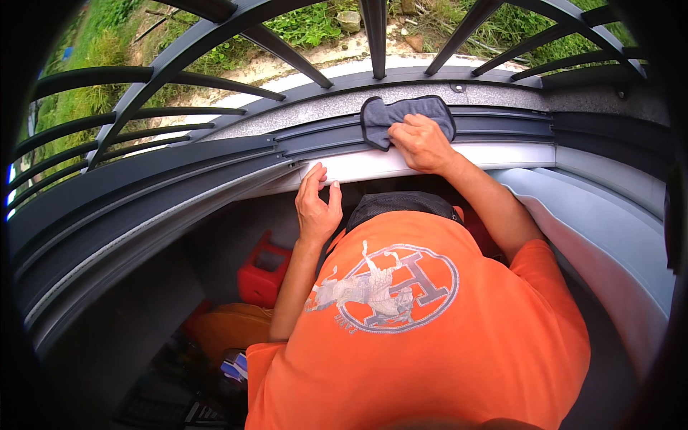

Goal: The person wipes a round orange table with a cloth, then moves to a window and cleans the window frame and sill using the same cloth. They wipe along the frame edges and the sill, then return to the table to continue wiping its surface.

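A dark grey cleaning cloth [424, 107] with black edging lies spread across the window track [328, 137]. My right hand [422, 142] grips its lower edge, fingers curled, and presses it against the metal rails. To the left, my left hand [318, 204] is held over the white window sill [371, 165], thumb and fingers apart, holding nothing. Whether its fingertips touch the sill I cannot tell. The cloth covers part of the track and reaches up to the speckled stone ledge [317, 115].
Dark metal railing bars [374, 40] stand beyond the ledge, with plants and bare ground outside. The sliding window frame [161, 188] runs along the left. A pale curtain [586, 215] hangs at the right. Below left are a red plastic stool [263, 274] and a brown rounded object [231, 328].
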The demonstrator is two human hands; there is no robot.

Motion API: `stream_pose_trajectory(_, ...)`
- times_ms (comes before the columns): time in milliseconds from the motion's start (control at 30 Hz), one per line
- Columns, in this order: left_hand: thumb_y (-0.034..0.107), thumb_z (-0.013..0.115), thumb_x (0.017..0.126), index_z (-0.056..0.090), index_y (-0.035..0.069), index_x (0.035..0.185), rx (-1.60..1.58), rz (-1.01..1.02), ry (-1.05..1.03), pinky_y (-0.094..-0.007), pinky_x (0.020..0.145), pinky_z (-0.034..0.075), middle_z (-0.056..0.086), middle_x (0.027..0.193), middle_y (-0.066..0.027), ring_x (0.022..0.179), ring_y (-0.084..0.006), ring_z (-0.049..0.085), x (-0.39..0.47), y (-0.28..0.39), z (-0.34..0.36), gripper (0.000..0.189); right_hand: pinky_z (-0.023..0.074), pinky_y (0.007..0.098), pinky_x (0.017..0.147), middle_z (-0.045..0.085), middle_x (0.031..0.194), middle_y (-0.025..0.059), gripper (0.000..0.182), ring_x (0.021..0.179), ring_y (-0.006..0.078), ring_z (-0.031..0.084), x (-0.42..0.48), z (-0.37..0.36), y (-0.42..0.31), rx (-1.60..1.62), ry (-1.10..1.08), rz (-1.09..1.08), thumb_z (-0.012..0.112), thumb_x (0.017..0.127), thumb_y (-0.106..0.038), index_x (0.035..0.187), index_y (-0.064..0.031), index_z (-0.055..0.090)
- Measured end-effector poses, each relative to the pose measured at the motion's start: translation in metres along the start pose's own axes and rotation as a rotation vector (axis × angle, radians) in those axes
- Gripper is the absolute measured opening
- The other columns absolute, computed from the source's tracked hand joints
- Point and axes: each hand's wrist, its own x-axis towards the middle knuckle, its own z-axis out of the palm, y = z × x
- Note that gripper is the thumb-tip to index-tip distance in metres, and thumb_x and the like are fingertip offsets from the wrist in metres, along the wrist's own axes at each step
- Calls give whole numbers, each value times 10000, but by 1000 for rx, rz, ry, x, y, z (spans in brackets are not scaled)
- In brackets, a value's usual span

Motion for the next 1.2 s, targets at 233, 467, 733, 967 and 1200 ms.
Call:
stream_pose_trajectory(233,53,730,922,655,-64,1250,-14,-65,40,-413,886,599,694,1297,-248,1014,-349,728,-10,-2,-1,357,531,417,705,707,842,193,206,729,305,677,-43,-102,87,-142,829,881,625,1073,-206,1060,-7,675)
stream_pose_trajectory(467,72,727,933,651,-53,1269,10,-85,14,-409,887,594,696,1301,-227,1013,-327,725,-16,-2,0,367,471,442,839,643,1074,124,144,991,329,629,-52,-62,46,-345,149,365,733,924,-113,1050,-55,692)
stream_pose_trajectory(733,61,725,924,637,-73,1265,21,-72,10,-419,893,586,690,1277,-246,1015,-349,713,-15,15,3,377,464,434,884,638,1037,137,279,987,316,614,35,36,-22,-49,94,50,611,838,-73,1104,-27,679)
stream_pose_trajectory(967,36,724,931,659,-51,1251,46,-47,3,-380,869,600,717,1257,-215,1001,-298,747,-19,19,6,338,460,390,883,658,1087,104,142,1071,255,622,120,126,-62,-10,-180,-192,622,890,-183,939,-63,681)
stream_pose_trajectory(1200,66,729,929,654,-45,1255,16,-161,41,-411,860,580,721,1153,-211,963,-328,712,-36,8,-7,352,470,393,879,695,1212,118,146,1102,266,627,50,49,-11,-31,-182,-56,622,835,-50,976,-29,656)
